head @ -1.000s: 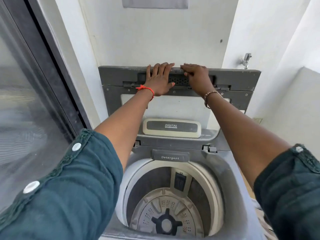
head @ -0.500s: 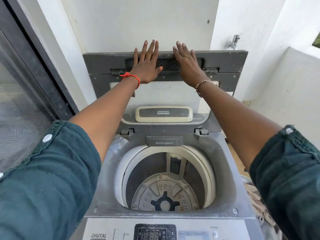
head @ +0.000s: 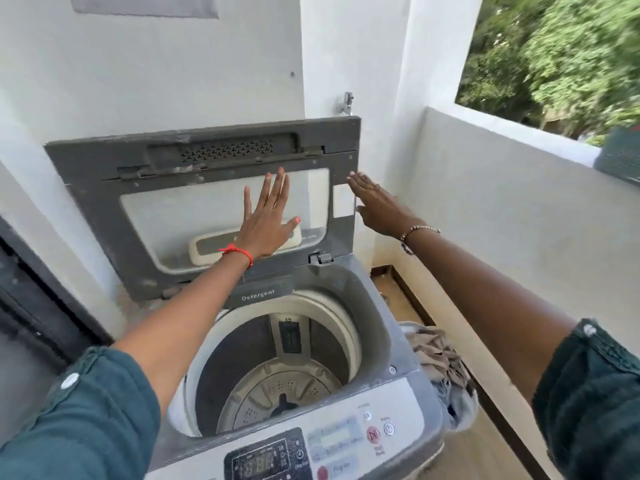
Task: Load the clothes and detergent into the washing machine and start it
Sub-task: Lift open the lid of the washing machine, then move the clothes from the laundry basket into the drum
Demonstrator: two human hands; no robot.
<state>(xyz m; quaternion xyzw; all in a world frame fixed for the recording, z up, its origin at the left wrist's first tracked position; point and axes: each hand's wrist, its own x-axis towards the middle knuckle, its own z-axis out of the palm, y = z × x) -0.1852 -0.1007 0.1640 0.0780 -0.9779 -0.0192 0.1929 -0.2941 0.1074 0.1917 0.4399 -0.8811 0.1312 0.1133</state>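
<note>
The lid [head: 180, 216] stands upright against the wall in the upper left, and the left hand [head: 266, 220] lies flat on its window, fingers straight, gripping nothing. The right hand [head: 377, 209] is spread open too, at the lid's right edge. The drum [head: 273, 382] below is bare, so loading hasn't begun. The clothes [head: 436, 358] sit heaped at the lower right, beside the washer [head: 415, 403] (no detergent in sight), so next I'd expect a reach down there.

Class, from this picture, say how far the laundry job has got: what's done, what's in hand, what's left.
Done: the lid stands open. In hand: the left hand lies flat on it, the right hand open beside its edge. Left: the drum is empty, the clothes sit heaped beside the machine, the Detergent drawer is closed.
</note>
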